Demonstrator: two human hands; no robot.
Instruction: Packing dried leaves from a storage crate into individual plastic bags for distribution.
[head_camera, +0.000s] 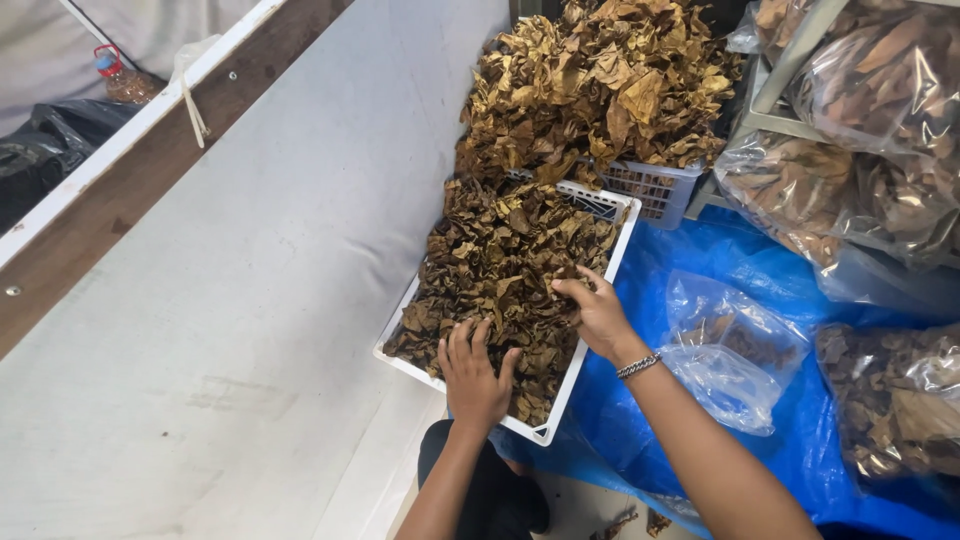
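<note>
A white plastic tray (628, 222) holds a heap of dry brown leaves (500, 260). My left hand (473, 375) lies flat on the leaves near the tray's front edge, fingers spread, with nothing held. My right hand (597, 312), with a metal bracelet at the wrist, reaches into the leaves at the tray's right side, its fingers curled into them. Whether it grips any leaves I cannot tell.
A second white basket (662, 189) piled high with golden dry leaves (600, 85) stands behind the tray. A blue tarp (690, 250) lies on the right. On it rest clear plastic bags of leaves (728, 350), and more bags (860, 150) fill a metal rack. A grey wall (260, 300) is at left.
</note>
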